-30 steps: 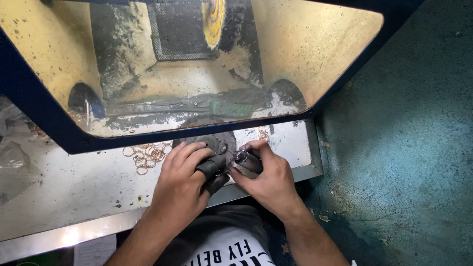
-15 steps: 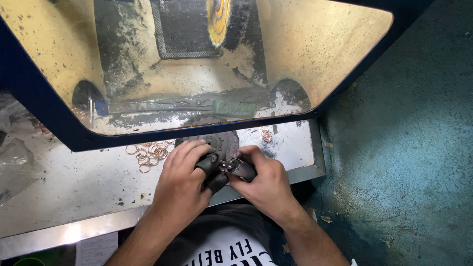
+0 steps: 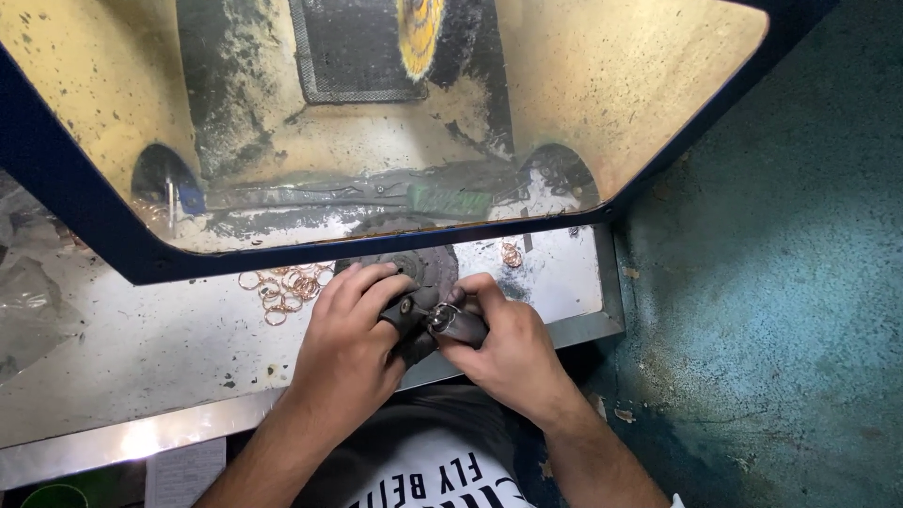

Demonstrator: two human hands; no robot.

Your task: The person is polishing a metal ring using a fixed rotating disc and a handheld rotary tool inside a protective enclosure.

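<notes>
Dusty grey bench [image 3: 141, 348]: both hands [image 3: 353, 348] [image 3: 503, 348] pinch a small copper ring [image 3: 438, 317] on a dark metal rod [image 3: 461, 326]; slipping fingers might drop it.

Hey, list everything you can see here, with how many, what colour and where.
Rings: a loose pile, copper-coloured, on the bench left of the hands; I cannot count them.
Rings, second group: a few, copper-coloured, on the bench near the shield's right end.
Bench top: one, grey metal, dusty.
Shield: one, yellowish clear panel in a dark blue frame, above the bench.
Buffing wheel: one, yellow, behind the shield at the top.
Dark disc: one, blackish, on the bench beyond the hands.
Floor: teal, worn, at right.
Dark holder: one, with a small ring at its tip, held between both hands.
Left hand: on the holder's left side.
Right hand: grips the holder.
</notes>
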